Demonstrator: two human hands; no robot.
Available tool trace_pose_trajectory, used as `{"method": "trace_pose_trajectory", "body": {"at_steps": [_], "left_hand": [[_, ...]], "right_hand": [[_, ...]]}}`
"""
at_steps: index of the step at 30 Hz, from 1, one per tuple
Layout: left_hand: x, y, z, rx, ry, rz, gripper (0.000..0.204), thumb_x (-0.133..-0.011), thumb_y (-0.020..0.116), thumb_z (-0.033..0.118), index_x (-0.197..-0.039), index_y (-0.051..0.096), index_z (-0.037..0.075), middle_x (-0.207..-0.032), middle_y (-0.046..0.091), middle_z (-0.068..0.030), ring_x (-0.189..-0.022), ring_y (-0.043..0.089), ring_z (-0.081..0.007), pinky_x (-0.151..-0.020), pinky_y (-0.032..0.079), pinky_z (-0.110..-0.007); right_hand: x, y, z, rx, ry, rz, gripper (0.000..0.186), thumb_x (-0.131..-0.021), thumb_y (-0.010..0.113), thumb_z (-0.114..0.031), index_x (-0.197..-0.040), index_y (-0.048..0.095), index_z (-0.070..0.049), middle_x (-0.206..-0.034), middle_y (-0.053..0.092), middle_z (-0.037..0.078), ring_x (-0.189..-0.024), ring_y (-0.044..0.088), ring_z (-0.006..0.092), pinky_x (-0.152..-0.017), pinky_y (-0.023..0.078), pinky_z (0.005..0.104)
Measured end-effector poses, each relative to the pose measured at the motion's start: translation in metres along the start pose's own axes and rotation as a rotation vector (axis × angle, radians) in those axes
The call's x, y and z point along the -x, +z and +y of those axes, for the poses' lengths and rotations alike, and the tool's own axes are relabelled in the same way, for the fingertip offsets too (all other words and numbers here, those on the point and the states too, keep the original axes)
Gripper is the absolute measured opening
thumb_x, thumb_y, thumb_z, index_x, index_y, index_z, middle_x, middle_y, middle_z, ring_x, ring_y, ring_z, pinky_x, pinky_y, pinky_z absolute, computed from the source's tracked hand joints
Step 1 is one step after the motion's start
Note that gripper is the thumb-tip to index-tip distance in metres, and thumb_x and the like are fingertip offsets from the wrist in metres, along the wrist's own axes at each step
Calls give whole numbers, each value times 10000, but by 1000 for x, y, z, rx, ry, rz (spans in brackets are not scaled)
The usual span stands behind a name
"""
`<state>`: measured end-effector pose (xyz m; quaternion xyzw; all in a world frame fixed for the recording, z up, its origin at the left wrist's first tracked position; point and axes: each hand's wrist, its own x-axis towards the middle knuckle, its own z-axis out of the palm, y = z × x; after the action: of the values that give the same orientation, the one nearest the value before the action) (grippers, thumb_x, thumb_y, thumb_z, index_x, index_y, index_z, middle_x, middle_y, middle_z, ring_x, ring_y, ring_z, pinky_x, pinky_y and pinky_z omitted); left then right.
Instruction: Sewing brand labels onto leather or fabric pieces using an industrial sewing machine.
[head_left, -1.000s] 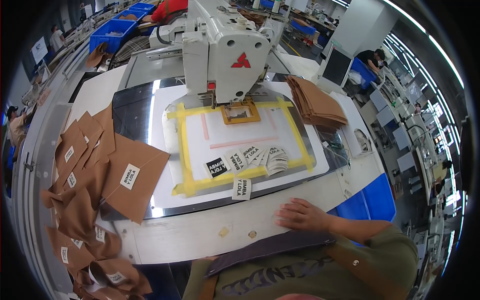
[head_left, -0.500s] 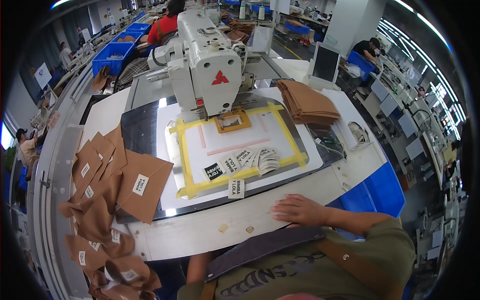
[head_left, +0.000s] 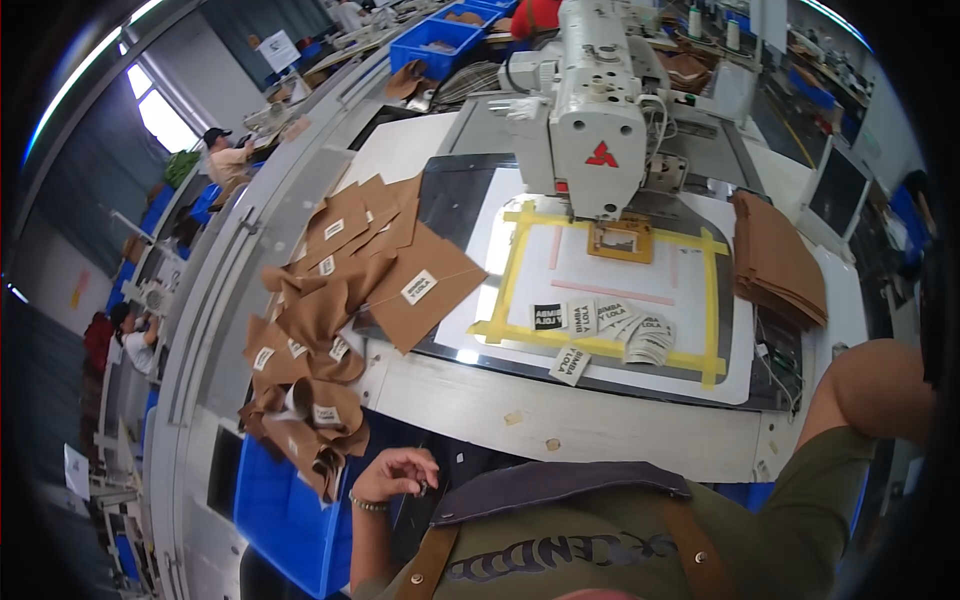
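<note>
My left hand, with a beaded bracelet at the wrist, is raised in front of the table's near edge. Its fingers are curled together around something small and dark that I cannot make out. My right arm is lifted at the right rim, and its hand is out of sight. Nearest to my left hand hang brown fabric pieces with white labels sewn on, draped over the table edge. A large white sewing machine stands over a yellow frame. Loose white labels lie fanned on the taped sheet, one apart.
A blue bin stands below the hanging pieces. More labelled brown pieces lie left of the machine, and a stack of brown pieces lies right. A screen stands behind that stack. Co-workers sit at the left.
The view has swung to the left. My right hand has left the table's front edge and gone out of view, its arm raised. My left hand has come into view with curled fingers.
</note>
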<state>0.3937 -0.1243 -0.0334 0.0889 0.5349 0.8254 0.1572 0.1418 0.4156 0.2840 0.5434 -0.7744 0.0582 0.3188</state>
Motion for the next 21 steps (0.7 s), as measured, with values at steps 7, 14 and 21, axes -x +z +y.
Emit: {"method": "trace_pose_trajectory", "body": {"at_steps": [7, 14, 21], "left_hand": [[-128, 43, 67, 27, 209, 242, 269, -1024, 661, 104, -1262, 690, -18, -1197, 694, -116, -984, 669, -163, -823, 548, -256], [-235, 63, 98, 27, 55, 84, 374, -996, 670, 16, -1367, 635, -14, -1306, 688, -105, -1038, 674, -117, -896, 575, -252], [-296, 98, 94, 12, -10, -87, 415, -910, 756, -52, -1311, 664, -1, -1282, 695, -86, -1087, 664, -115, -973, 543, -254]], "right_hand": [[-10, -5, -7, 13, -202, -169, 385, -1082, 537, -309, -1362, 606, -54, -1431, 593, 171, -1327, 569, 325, -1104, 456, 473], [-16, -11, -14, -13, -209, -103, 389, -1090, 522, -299, -1388, 567, -53, -1421, 592, 138, -1321, 569, 279, -1099, 464, 441], [-23, -24, -17, -199, -110, 311, 396, -1098, 506, -290, -1414, 528, -52, -1410, 591, 105, -1315, 568, 233, -1094, 471, 410]]}}
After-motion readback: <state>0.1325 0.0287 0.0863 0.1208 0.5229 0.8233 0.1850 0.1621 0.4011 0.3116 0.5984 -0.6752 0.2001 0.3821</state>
